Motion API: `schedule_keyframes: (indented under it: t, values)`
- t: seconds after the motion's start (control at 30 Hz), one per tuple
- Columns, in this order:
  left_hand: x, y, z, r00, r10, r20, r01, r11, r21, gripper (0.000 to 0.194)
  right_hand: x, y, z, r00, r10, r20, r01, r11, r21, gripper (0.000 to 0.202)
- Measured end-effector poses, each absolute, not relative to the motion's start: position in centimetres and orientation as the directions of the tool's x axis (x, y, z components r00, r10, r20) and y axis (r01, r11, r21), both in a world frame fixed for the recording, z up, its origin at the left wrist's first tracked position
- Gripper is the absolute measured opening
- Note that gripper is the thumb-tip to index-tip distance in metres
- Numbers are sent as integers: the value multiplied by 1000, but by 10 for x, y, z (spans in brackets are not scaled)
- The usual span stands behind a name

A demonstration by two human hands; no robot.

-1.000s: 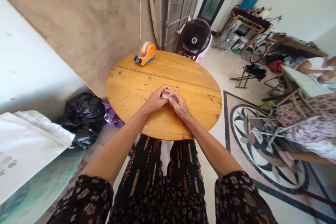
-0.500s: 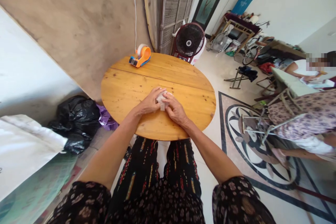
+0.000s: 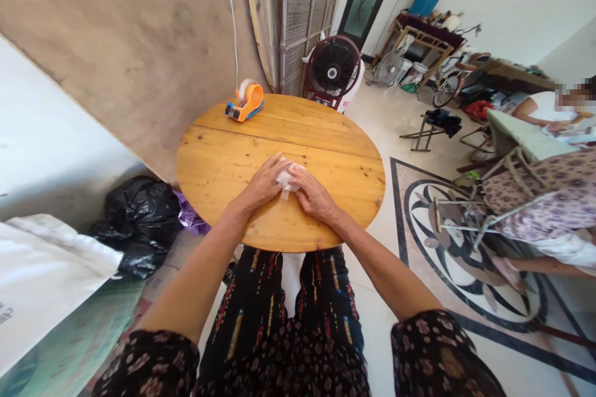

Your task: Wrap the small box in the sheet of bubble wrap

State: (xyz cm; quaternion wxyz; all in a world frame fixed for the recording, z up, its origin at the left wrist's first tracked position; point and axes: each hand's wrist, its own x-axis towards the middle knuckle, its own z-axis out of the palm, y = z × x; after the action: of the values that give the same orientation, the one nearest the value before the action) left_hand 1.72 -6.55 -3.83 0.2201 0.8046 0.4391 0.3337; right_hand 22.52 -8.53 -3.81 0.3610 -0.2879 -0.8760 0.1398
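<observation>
A small whitish bundle (image 3: 285,180), apparently wrapped in translucent plastic, rests on the round wooden table (image 3: 218,161) near its middle. From its near side a short pale strip (image 3: 284,195), which looks like tape, sticks out toward me. My left hand (image 3: 266,182) closes on the bundle from the left, its fingers along the far side. Curled over it from the right, my right hand (image 3: 315,192) has its fingertips on top. Between them the hands cover much of the bundle, so what lies inside cannot be made out.
An orange and blue tape dispenser (image 3: 246,102) with a roll stands at the table's far left edge. Behind the table is a fan (image 3: 332,73). Black plastic bags (image 3: 139,211) lie on the left. Another person sits at a table (image 3: 521,133) on the right.
The pale strip now hangs lower on the bundle's near side, and the fingers of both hands have shifted slightly. The camera view has tilted a little.
</observation>
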Motion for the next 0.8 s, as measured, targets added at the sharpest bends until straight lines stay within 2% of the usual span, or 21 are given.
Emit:
schedule_keyframes:
  t: [0.33,0.63,0.8]
  values:
    - [17,-65,-39,431,828,358,557,-556,617,72,227,-79,-38,-554,631,543,376,771,-513,38]
    - [24,-64,-35,364,821,439,468,-569,676,53,227,-81,-41,-521,658,544,398,751,-527,34]
    - [25,-62,-36,323,830,455,429,-557,711,49,228,-81,-41,-506,657,559,407,753,-516,31]
